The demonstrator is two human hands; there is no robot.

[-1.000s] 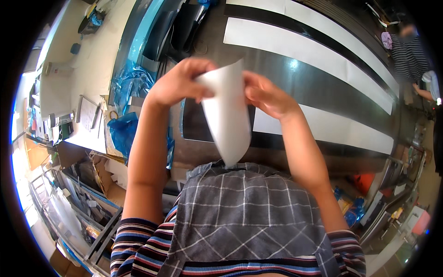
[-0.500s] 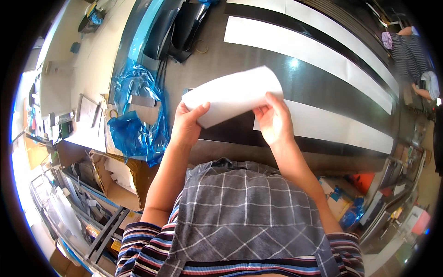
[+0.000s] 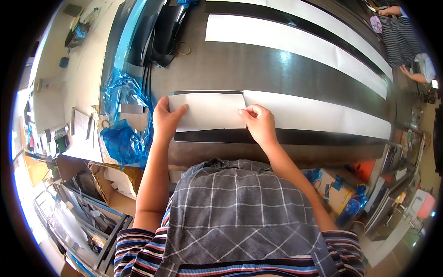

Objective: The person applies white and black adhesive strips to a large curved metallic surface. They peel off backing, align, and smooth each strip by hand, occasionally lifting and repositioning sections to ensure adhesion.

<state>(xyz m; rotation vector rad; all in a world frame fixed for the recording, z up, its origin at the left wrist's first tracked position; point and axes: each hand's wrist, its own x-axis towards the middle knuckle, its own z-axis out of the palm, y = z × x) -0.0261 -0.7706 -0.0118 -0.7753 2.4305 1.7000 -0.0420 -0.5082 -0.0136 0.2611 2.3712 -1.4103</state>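
A short white paper sheet (image 3: 210, 112) lies over a black strip (image 3: 210, 135) near the front edge of the table. My left hand (image 3: 167, 119) grips its left end, thumb on top and fingers behind the edge. My right hand (image 3: 260, 123) pinches the sheet's right edge between thumb and fingers. That edge meets the end of a longer white strip (image 3: 318, 114), which runs to the right along the same black strip. Whether the two papers overlap or only touch, I cannot tell.
Farther back, another white strip (image 3: 295, 48) lies on the dark table (image 3: 194, 74). Crumpled blue plastic film (image 3: 122, 138), black sheets (image 3: 164, 34) and a tape ring (image 3: 183, 48) are at the left. A cardboard box (image 3: 113, 189) stands lower left. A co-worker's striped garment (image 3: 400, 41) shows far right.
The white sheet, curled and raised before, has come down flat onto the black strip. Both hands have moved left and lower with it, and its right edge now meets the longer strip.
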